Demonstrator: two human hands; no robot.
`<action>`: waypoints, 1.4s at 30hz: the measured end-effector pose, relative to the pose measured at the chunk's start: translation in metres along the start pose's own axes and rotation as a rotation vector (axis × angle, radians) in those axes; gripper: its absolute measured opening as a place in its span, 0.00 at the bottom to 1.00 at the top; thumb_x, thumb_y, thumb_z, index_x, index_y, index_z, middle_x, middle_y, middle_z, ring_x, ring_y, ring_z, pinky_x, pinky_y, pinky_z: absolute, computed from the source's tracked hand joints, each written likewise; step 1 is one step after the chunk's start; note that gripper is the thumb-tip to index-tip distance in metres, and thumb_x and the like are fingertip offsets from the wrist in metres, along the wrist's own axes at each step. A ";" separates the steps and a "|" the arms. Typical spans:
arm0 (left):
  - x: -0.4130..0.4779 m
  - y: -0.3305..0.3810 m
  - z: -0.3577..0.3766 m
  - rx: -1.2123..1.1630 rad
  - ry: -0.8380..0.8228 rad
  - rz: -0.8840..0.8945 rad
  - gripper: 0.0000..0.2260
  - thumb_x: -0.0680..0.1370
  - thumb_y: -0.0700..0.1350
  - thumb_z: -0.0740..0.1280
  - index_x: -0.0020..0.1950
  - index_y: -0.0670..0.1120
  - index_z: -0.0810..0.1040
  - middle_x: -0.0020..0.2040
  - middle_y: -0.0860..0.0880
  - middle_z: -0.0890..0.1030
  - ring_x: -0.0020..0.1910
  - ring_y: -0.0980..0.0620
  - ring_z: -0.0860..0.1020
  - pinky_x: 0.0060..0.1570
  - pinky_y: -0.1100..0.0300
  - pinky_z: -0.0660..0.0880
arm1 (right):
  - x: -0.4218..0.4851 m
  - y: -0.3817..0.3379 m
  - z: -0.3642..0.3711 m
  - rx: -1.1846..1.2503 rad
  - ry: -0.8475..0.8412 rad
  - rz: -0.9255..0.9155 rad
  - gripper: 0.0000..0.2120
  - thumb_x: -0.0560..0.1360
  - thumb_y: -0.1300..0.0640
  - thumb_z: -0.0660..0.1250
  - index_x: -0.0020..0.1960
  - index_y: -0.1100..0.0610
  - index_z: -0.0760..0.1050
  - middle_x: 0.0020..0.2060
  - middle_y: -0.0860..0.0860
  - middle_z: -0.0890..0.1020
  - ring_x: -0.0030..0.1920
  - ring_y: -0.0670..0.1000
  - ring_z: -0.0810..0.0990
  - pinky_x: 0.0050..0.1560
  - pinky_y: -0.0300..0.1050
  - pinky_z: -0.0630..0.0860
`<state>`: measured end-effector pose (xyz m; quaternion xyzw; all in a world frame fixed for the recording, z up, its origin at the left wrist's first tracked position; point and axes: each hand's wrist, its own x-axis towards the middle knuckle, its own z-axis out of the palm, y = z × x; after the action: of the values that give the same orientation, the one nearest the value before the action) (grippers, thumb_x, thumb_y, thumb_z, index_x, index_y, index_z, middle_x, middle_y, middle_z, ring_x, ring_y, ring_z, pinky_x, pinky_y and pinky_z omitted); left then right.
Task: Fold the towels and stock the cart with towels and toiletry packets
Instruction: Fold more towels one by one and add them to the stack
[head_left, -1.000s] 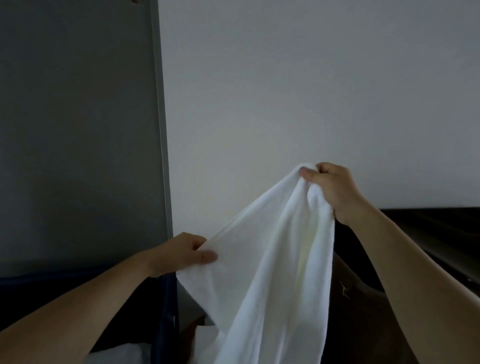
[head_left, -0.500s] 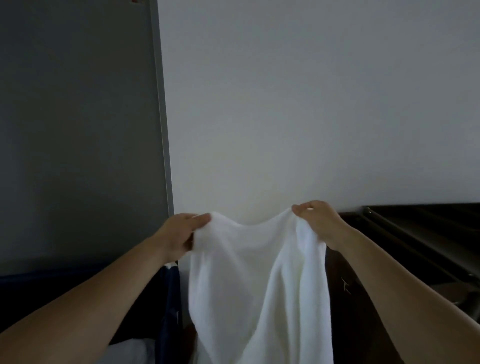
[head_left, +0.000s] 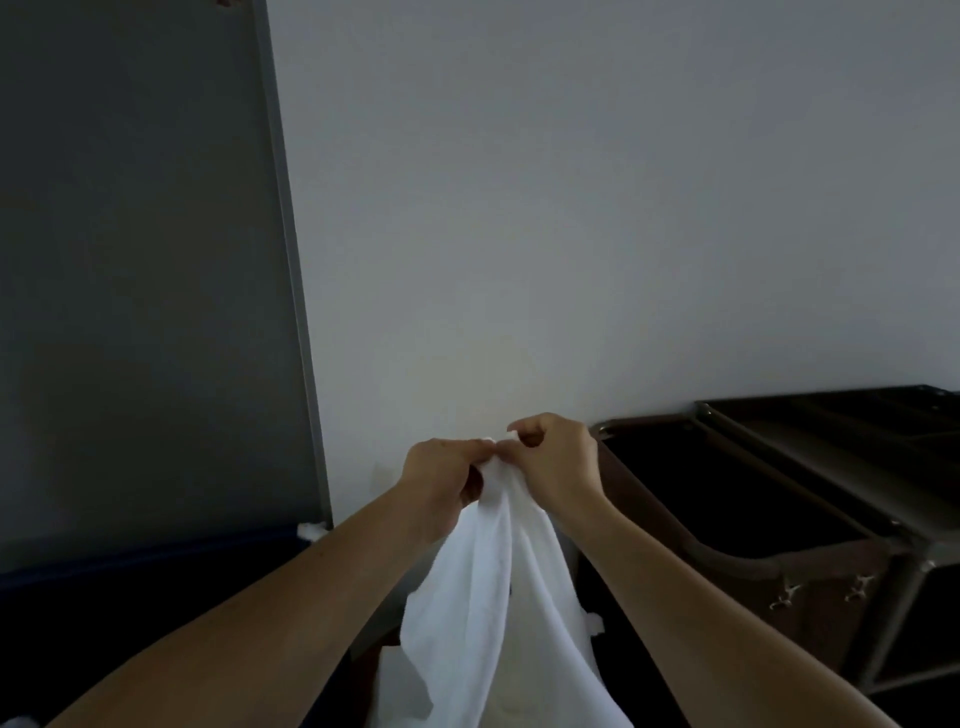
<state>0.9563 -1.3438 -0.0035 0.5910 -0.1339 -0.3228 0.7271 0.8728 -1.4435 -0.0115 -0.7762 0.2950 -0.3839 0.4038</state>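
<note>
A white towel (head_left: 493, 613) hangs in front of me, folded lengthwise, its lower end running out of the frame. My left hand (head_left: 441, 483) and my right hand (head_left: 558, 462) pinch its top corners, held together and touching at the top of the towel. The dark brown cart (head_left: 810, 519) stands to the right, with an open fabric bag compartment and a top tray at the far right. No toiletry packets are in view.
A white wall (head_left: 571, 208) faces me, with a grey door panel (head_left: 140, 260) to its left. A dark blue bin edge (head_left: 156, 551) runs along the lower left, with a bit of white cloth (head_left: 309, 530) at its corner.
My hands have come together from about a towel's width apart, bringing the two top corners of the towel to meet. The view has tilted down and right, showing more of the cart.
</note>
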 end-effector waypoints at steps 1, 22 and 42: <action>0.000 0.000 -0.001 -0.005 0.024 0.004 0.07 0.75 0.33 0.71 0.51 0.30 0.81 0.50 0.34 0.84 0.48 0.39 0.83 0.46 0.51 0.82 | -0.001 0.000 0.001 0.007 -0.014 -0.001 0.10 0.72 0.55 0.76 0.53 0.54 0.84 0.45 0.46 0.85 0.48 0.46 0.83 0.54 0.43 0.80; -0.006 -0.012 -0.003 0.189 0.094 0.053 0.10 0.81 0.41 0.64 0.48 0.36 0.82 0.49 0.35 0.84 0.50 0.38 0.83 0.50 0.44 0.82 | -0.025 0.005 0.031 0.094 0.103 -0.077 0.07 0.76 0.56 0.72 0.53 0.54 0.85 0.36 0.36 0.80 0.37 0.32 0.78 0.39 0.19 0.69; -0.008 0.026 -0.029 0.391 -0.038 0.319 0.12 0.78 0.35 0.62 0.46 0.42 0.85 0.45 0.41 0.85 0.45 0.44 0.83 0.54 0.44 0.80 | -0.014 -0.005 -0.011 1.017 -0.391 0.208 0.17 0.80 0.66 0.54 0.68 0.65 0.67 0.51 0.64 0.85 0.53 0.59 0.85 0.49 0.50 0.82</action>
<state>0.9751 -1.3135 0.0148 0.6858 -0.2989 -0.1828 0.6379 0.8570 -1.4349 -0.0076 -0.5069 0.0671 -0.2849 0.8108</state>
